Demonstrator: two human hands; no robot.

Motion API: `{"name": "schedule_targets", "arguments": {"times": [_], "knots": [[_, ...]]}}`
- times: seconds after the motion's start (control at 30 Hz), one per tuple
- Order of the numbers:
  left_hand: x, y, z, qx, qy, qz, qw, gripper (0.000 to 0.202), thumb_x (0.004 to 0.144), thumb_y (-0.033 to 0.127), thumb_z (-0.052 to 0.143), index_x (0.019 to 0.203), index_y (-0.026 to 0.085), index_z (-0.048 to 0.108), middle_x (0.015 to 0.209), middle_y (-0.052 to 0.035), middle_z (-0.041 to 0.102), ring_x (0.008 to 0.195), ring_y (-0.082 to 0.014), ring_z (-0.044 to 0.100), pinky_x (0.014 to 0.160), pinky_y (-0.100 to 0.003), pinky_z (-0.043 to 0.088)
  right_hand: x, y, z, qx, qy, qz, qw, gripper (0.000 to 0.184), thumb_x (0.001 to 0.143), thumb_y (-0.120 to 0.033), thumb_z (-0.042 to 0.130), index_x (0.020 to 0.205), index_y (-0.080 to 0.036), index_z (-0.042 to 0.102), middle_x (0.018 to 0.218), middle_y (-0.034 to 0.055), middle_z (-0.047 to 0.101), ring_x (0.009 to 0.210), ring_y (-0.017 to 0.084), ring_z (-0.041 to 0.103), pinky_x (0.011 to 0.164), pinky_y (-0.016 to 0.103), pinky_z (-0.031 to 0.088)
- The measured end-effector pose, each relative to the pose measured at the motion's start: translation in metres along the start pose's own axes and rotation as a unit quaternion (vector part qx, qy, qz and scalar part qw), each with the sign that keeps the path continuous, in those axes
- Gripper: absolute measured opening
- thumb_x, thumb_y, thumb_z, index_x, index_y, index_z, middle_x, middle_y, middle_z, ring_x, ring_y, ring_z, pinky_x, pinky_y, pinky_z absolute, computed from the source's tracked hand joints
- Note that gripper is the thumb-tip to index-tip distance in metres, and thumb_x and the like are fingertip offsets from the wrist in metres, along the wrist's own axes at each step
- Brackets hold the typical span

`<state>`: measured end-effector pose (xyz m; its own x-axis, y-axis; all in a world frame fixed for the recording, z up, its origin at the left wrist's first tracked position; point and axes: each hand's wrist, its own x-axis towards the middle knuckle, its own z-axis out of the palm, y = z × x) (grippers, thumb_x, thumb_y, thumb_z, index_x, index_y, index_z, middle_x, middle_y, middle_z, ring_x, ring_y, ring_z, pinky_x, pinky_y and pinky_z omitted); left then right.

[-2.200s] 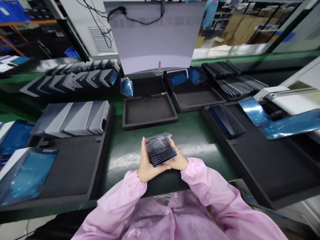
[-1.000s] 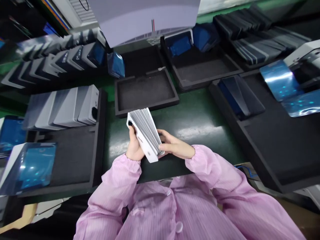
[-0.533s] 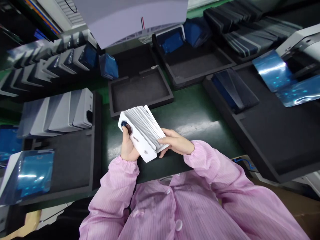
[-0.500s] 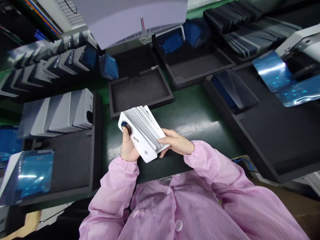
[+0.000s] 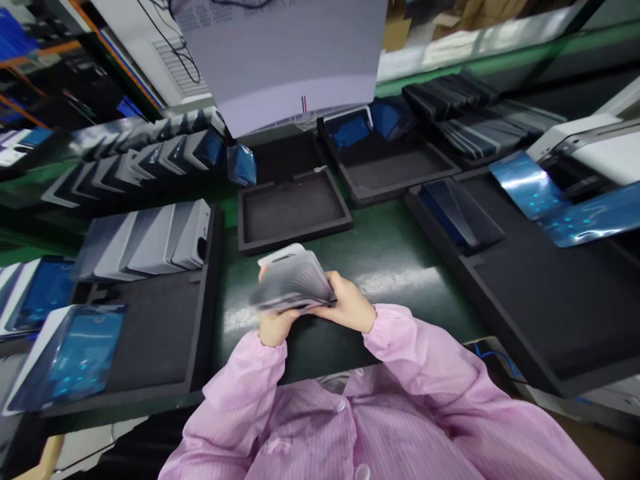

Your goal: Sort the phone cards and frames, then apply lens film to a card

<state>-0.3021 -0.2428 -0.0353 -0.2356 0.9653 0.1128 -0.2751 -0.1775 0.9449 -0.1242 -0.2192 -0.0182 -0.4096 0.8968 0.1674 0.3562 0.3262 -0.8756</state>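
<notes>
Two-Handed Support in a Fanned Hold

Support the stack of thin panels [image 5: 300, 283] from both ends, as shown: it sits in the hands, above the near part of the green bench [image 5: 390, 243], in front of the wearer's body. The left hand [image 5: 275, 327] curls around the left end, thumb along the lower edge and one fingertip showing at the far side; the stack hides its other fingers. The right hand [image 5: 351, 303] is partly closed, fingers against the right side and thumb below. This opposed grip presumably stops loose panels from sliding out of line while their edges spread. One pale panel [image 5: 294, 249] with a dark slot projects beyond the far edge (motion blur conceals finer detail).

Beyond the hands lies the small black tray [image 5: 295, 242], well apart from the stack. In the left tray [image 5: 155, 333], pale panels [image 5: 145, 243] lean in a row, probably so that each supports the next. Their overlap leaves edges exposed, likely for easy lifting.
</notes>
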Motion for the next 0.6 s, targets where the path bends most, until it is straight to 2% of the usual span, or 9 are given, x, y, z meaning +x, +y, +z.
{"name": "schedule_targets", "arguments": {"times": [0.07, 0.13, 0.2, 0.27, 0.37, 0.43, 0.5, 0.53, 0.6], "knots": [[-0.002, -0.005, 0.003, 0.022, -0.027, 0.061, 0.998, 0.125, 0.036, 0.053, 0.090, 0.144, 0.033, 0.032, 0.122, -0.0097, 0.062, 0.117, -0.0320, 0.059, 0.103, -0.046, 0.043, 0.001, 0.009, 0.008, -0.005, -0.001, -0.024, 1.000, 0.055, 0.070, -0.035, 0.076, 0.114, -0.019, 0.048, 0.107, 0.0108, 0.064, 0.100, 0.027, 0.065, 0.086, 0.039, 0.051], [-0.004, -0.010, 0.005, 0.012, -0.048, 0.078, 0.996, 0.139, 0.031, 0.054, 0.090, 0.148, 0.034, 0.018, 0.126, -0.0102, 0.060, 0.119, -0.0327, 0.057, 0.104, -0.047, 0.042, 0.001, 0.016, 0.016, 0.027, 0.016, -0.052, 0.998, 0.062, 0.069, -0.034, 0.076, 0.121, -0.020, 0.044, 0.117, 0.0118, 0.061, 0.107, 0.026, 0.063, 0.090, 0.038, 0.050], [-0.004, -0.013, 0.006, 0.019, -0.054, 0.042, 0.997, 0.136, 0.029, 0.054, 0.091, 0.146, 0.028, 0.026, 0.130, -0.0129, 0.057, 0.124, -0.0356, 0.053, 0.105, -0.048, 0.041, 0.001, 0.021, 0.022, 0.054, 0.027, -0.056, 0.997, 0.068, 0.068, -0.031, 0.076, 0.125, -0.020, 0.040, 0.119, 0.0118, 0.061, 0.106, 0.025, 0.064, 0.089, 0.036, 0.051], [-0.003, -0.015, 0.007, 0.041, -0.045, 0.004, 0.998, 0.119, 0.032, 0.048, 0.092, 0.137, 0.021, 0.043, 0.129, -0.0145, 0.058, 0.123, -0.0373, 0.053, 0.105, -0.049, 0.041, 0.000, 0.023, 0.026, 0.059, 0.020, -0.033, 0.998, 0.069, 0.068, -0.029, 0.075, 0.125, -0.020, 0.038, 0.112, 0.0105, 0.064, 0.098, 0.024, 0.067, 0.083, 0.035, 0.053], [-0.001, -0.014, 0.011, 0.050, -0.030, -0.001, 0.998, 0.098, 0.042, 0.037, 0.092, 0.128, 0.019, 0.050, 0.123, -0.0138, 0.061, 0.120, -0.0351, 0.055, 0.105, -0.049, 0.041, 0.000, 0.018, 0.028, 0.028, 0.013, 0.008, 0.999, 0.058, 0.071, -0.027, 0.070, 0.119, -0.020, 0.038, 0.099, 0.0072, 0.067, 0.088, 0.024, 0.070, 0.075, 0.033, 0.054], [-0.001, -0.010, 0.018, 0.043, -0.012, 0.017, 0.999, 0.096, 0.050, 0.034, 0.089, 0.134, 0.021, 0.044, 0.130, -0.0133, 0.057, 0.127, -0.0316, 0.051, 0.108, -0.045, 0.038, 0.002, 0.010, 0.026, -0.036, 0.031, 0.033, 0.998, 0.045, 0.075, -0.028, 0.065, 0.112, -0.020, 0.040, 0.091, 0.0057, 0.068, 0.083, 0.024, 0.070, 0.070, 0.033, 0.054], [-0.002, -0.006, 0.026, 0.009, 0.011, 0.040, 0.999, 0.103, 0.053, 0.030, 0.087, 0.141, 0.025, 0.035, 0.140, -0.0120, 0.049, 0.135, -0.0274, 0.042, 0.112, -0.040, 0.033, 0.005, -0.003, 0.025, -0.142, 0.045, 0.046, 0.988, 0.035, 0.078, -0.027, 0.061, 0.108, -0.018, 0.043, 0.087, 0.0072, 0.067, 0.080, 0.026, 0.069, 0.068, 0.034, 0.053], [-0.004, -0.004, 0.029, -0.020, 0.021, 0.035, 0.999, 0.107, 0.050, 0.028, 0.088, 0.141, 0.026, 0.033, 0.142, -0.0109, 0.047, 0.137, -0.0260, 0.040, 0.113, -0.037, 0.031, 0.006, -0.012, 0.026, -0.200, 0.044, 0.044, 0.978, 0.032, 0.080, -0.026, 0.059, 0.106, -0.017, 0.045, 0.087, 0.0087, 0.067, 0.079, 0.027, 0.068, 0.067, 0.036, 0.053], [-0.005, 0.000, 0.032, -0.084, 0.032, -0.012, 0.996, 0.104, 0.045, 0.024, 0.090, 0.136, 0.024, 0.041, 0.134, -0.0097, 0.055, 0.132, -0.0260, 0.047, 0.112, -0.036, 0.033, 0.005, -0.030, 0.031, -0.296, 0.034, 0.024, 0.954, 0.028, 0.082, -0.021, 0.055, 0.108, -0.014, 0.048, 0.092, 0.0121, 0.065, 0.080, 0.027, 0.067, 0.068, 0.037, 0.053]]}}
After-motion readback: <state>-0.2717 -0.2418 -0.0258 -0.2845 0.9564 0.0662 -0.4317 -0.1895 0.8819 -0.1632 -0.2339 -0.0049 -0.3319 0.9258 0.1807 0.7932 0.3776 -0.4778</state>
